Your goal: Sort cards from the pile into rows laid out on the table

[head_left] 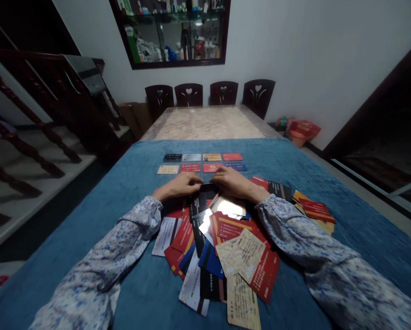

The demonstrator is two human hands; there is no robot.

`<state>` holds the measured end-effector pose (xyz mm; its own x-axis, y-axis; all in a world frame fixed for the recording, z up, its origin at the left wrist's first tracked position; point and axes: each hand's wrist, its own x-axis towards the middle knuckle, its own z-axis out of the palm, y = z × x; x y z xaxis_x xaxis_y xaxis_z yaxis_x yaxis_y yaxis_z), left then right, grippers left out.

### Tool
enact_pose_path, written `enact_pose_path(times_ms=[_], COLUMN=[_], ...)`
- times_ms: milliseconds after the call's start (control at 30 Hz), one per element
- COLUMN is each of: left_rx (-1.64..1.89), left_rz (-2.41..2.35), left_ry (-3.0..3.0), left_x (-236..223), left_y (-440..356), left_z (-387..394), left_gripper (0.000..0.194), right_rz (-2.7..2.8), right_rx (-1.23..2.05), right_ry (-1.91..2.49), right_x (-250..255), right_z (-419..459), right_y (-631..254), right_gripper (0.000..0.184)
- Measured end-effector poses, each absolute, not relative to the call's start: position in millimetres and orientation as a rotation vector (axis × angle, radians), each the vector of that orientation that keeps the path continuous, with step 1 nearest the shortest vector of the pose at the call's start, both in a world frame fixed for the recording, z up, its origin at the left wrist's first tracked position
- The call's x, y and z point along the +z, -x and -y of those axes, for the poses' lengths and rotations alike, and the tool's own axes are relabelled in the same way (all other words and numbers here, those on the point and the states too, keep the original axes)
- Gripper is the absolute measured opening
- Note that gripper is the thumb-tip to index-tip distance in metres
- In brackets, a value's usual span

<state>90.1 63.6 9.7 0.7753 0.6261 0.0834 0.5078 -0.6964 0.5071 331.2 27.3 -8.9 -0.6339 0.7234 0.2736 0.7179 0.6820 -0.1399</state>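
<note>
My left hand and my right hand meet over the far edge of a loose heap of plastic cards. Pinched between their fingertips is a dark card, tilted and seen nearly edge-on. Beneath and nearer to me the heap overlaps in red, blue, black, white and cream; a cream card and a red card lie near its right side. Just beyond my hands, cards sit in two rows: a black card starts the far row, a cream card the near one.
A blue cloth covers the near part of the long table. More cards lie by my right forearm. Several dark chairs stand at the far end, below a glass cabinet. A stair railing runs along the left.
</note>
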Motion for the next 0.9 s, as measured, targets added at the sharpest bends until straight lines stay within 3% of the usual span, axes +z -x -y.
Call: enact_pose_path(times_ms=[600, 900], left_rx=[0.379, 0.465], left_rz=[-0.882, -0.871], left_ry=[-2.602, -2.687], left_x=[19, 10], left_y=[-77, -80], left_z=[-73, -71], left_gripper=[0.026, 0.036], right_rz=[2.383, 2.35], right_rx=[0.13, 0.051], right_ry=[1.326, 1.512], right_x=[-18, -15], right_z=[-30, -27], right_y=[-331, -326], right_gripper=[0.027, 0.04])
